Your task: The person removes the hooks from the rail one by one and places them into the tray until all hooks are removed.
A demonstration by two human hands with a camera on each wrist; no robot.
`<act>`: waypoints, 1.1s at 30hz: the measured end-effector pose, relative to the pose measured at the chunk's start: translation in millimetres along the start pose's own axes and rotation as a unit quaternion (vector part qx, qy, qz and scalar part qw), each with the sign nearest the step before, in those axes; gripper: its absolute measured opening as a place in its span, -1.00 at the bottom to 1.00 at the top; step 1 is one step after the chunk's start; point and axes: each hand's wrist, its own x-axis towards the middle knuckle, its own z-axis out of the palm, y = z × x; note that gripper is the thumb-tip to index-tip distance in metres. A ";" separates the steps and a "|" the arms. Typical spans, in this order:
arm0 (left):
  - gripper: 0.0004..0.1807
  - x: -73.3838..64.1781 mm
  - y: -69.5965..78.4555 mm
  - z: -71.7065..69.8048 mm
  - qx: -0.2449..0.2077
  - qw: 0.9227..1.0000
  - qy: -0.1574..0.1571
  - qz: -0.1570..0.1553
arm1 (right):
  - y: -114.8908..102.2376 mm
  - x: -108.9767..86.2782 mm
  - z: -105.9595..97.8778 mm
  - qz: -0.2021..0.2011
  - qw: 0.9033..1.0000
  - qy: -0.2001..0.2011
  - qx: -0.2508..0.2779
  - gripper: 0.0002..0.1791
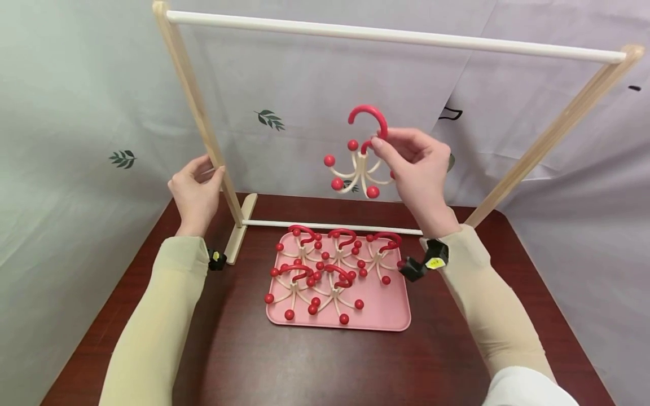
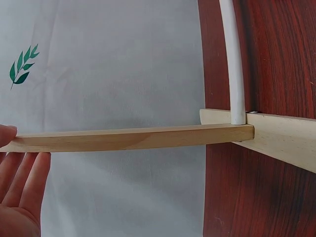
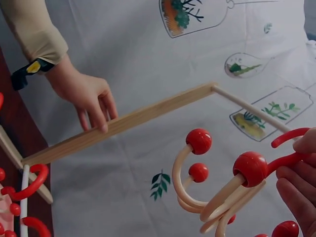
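Observation:
My right hand (image 1: 418,169) pinches the red hook of a small octopus-style hanger (image 1: 361,168), with thumb and fingers low on the curve. Cream arms tipped with red balls spread below the hook, which curves over to the left. The hanger is in the air over the tray, beneath the rack's white top rod (image 1: 396,36) and apart from it. On the other side, my left hand (image 1: 195,192) holds the rack's left wooden post (image 1: 190,84). In the left wrist view the thumb and fingers (image 2: 35,180) lie on opposite faces of that post (image 2: 133,139).
A pink tray (image 1: 388,310) on the dark red table (image 1: 244,361) carries several similar hangers (image 1: 335,290). Behind it runs the white lower rod (image 1: 274,224), joined to the wooden foot (image 1: 235,245). The right post (image 1: 553,135) slants up at the right, before a pale printed cloth (image 1: 315,79).

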 end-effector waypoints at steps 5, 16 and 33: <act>-0.64 -1.4 -0.5 -0.6 0.005 1.000 -0.003 -0.004 | 22.2 -15.9 -19.6 0.023 1.000 -0.001 -0.007 -0.79; -0.62 1.0 -3.0 0.4 0.005 1.000 -0.003 -0.007 | 35.2 -51.8 -48.9 0.028 0.999 -0.038 -0.002 -0.77; -0.62 -0.4 -1.1 0.4 -0.002 1.000 -0.003 -0.004 | 52.1 -113.3 -88.6 0.090 0.994 -0.062 -0.019 -0.78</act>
